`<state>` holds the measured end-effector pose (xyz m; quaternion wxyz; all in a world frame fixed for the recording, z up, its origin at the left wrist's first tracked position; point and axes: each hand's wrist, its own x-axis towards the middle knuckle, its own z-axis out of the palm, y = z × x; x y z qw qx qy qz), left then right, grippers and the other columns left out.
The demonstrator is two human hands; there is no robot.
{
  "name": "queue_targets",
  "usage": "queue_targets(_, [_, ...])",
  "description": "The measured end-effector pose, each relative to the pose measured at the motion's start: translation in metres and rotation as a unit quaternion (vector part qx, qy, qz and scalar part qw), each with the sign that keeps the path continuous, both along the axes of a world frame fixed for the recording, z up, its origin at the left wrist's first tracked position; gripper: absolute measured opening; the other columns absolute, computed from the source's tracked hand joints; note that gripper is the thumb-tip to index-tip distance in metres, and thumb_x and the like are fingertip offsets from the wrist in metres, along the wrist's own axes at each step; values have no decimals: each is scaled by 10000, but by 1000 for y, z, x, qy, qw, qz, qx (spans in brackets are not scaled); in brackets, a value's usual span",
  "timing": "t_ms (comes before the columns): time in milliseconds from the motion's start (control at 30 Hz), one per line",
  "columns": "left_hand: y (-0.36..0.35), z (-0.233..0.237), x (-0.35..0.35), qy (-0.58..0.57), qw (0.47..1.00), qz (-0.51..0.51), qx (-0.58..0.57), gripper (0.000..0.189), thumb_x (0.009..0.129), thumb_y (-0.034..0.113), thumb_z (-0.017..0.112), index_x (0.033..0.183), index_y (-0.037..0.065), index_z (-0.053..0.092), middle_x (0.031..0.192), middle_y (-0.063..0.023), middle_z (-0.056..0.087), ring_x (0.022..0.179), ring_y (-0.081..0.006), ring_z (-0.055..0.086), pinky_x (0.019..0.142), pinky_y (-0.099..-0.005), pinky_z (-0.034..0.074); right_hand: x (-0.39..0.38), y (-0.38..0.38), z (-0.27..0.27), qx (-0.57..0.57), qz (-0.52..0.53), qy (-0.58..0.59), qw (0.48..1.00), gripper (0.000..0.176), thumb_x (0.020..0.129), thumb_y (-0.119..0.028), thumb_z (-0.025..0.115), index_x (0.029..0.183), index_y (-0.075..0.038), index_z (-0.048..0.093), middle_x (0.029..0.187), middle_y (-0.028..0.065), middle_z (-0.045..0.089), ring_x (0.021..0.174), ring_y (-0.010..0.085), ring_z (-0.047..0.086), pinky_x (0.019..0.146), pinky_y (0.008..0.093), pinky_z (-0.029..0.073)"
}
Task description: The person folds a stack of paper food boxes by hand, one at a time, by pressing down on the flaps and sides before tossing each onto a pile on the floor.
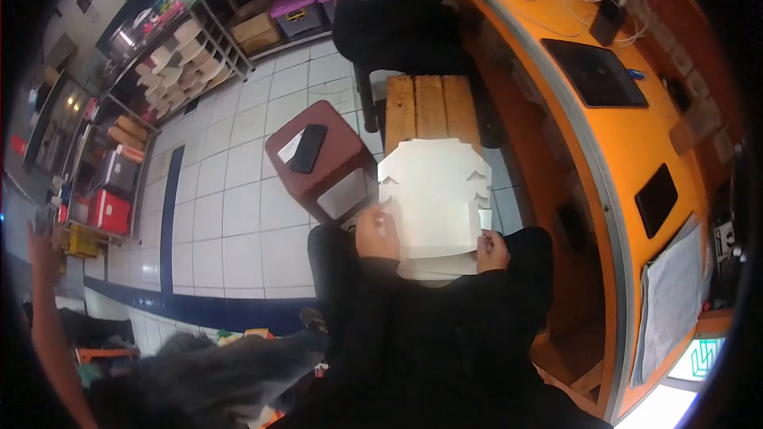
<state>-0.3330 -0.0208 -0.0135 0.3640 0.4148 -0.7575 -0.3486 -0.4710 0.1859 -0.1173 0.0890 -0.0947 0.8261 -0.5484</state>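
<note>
A white cardboard box blank (433, 202), partly folded, lies before me over my lap and the near end of a wooden bench (429, 107). Notched tabs stick out along its sides, and its far flap is spread flat on the planks. My left hand (377, 234) is closed at the box's near left edge, thumb and fingers around the side. On the opposite side, my right hand (493, 252) has its fingers curled in a pinch on the near right corner, beside a raised side flap.
To the left, a maroon stool (306, 131) carries a black phone (308, 148). An orange counter (556, 8) runs along the right, with a tablet (596, 73) and another phone (656, 200) on it. A person in black (405, 16) sits ahead; another person's arm (48, 294) shows at lower left.
</note>
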Motion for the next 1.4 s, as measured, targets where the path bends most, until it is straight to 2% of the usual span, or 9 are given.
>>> queue_targets(167, [-39, -94, 14, 77, 911, -113, 390, 459, 953, 335, 607, 1293, 39, 521, 1107, -102, 624, 899, -179, 609, 801, -319, 498, 10, -7, 32, -51, 6, 2, 999, 170, 897, -89, 621, 1043, -8, 651, 926, 123, 657, 743, 195, 667, 650, 299, 537])
queue_targets(233, [-31, -64, 17, 136, 747, -190, 622, 534, 964, 386, 582, 1374, 66, 459, 1188, -79, 592, 971, -184, 607, 846, -339, 500, 13, -7, 43, -13, 18, 47, 999, 173, 900, -87, 617, 1050, -9, 649, 931, 120, 652, 740, 196, 665, 647, 295, 537])
queue_targets(367, [-22, -55, 13, 181, 755, -283, 563, 521, 980, 369, 552, 1401, 82, 440, 1151, -41, 573, 1024, -158, 600, 844, -343, 514, 20, -6, 60, 46, 41, 80, 995, 186, 900, -83, 614, 1072, -21, 649, 940, 111, 644, 761, 209, 661, 671, 308, 539])
queue_targets(500, [-34, -86, 9, 214, 670, -446, 553, 164, 952, 303, 604, 992, 154, 547, 696, 65, 514, 508, -38, 457, 435, -210, 362, 10, 1, 18, 55, 37, 152, 986, 213, 879, -88, 631, 1090, -64, 656, 979, 116, 652, 835, 240, 658, 747, 354, 532])
queue_targets(800, [-19, -97, 7, 101, 882, -169, 427, 381, 757, 318, 790, 961, 27, 653, 707, -39, 649, 564, -132, 615, 532, -268, 496, 26, -25, 60, 128, 74, 298, 943, 345, 898, -245, 695, 1188, -70, 629, 1054, 150, 603, 872, 243, 610, 683, 356, 513])
queue_targets(867, [-13, -96, 10, 126, 886, -158, 418, 386, 761, 324, 788, 965, 27, 652, 729, -43, 658, 597, -133, 625, 563, -274, 505, 38, -31, 81, 159, 171, 518, 823, 417, 838, -278, 751, 1185, -82, 626, 1127, 157, 554, 980, 328, 573, 786, 428, 487])
queue_targets(967, [-10, -90, 6, 140, 888, -142, 414, 416, 772, 346, 784, 998, 25, 646, 787, -54, 677, 679, -136, 644, 636, -287, 523, 69, -48, 120, 92, 448, 364, 811, 452, 782, -283, 784, 1165, -97, 632, 1129, 151, 560, 1046, 376, 535, 897, 473, 419])
queue_targets(1300, [-2, -80, 4, 136, 891, -160, 401, 649, 776, 519, 736, 1123, -13, 603, 994, -169, 685, 901, -264, 671, 800, -359, 523, 83, -57, 72, 102, 358, 295, 880, 182, 852, -127, 701, 946, -14, 592, 1008, 149, 540, 924, 361, 562, 806, 426, 461])
queue_targets(1400, [-11, -62, 33, 72, 962, 40, 261, 617, 833, 500, 688, 1144, -26, 599, 998, -224, 681, 909, -295, 679, 795, -368, 523, 77, -64, 72, 137, 364, 319, 864, 160, 868, -102, 684, 917, 12, 583, 1012, 174, 512, 888, 361, 565, 779, 414, 476])
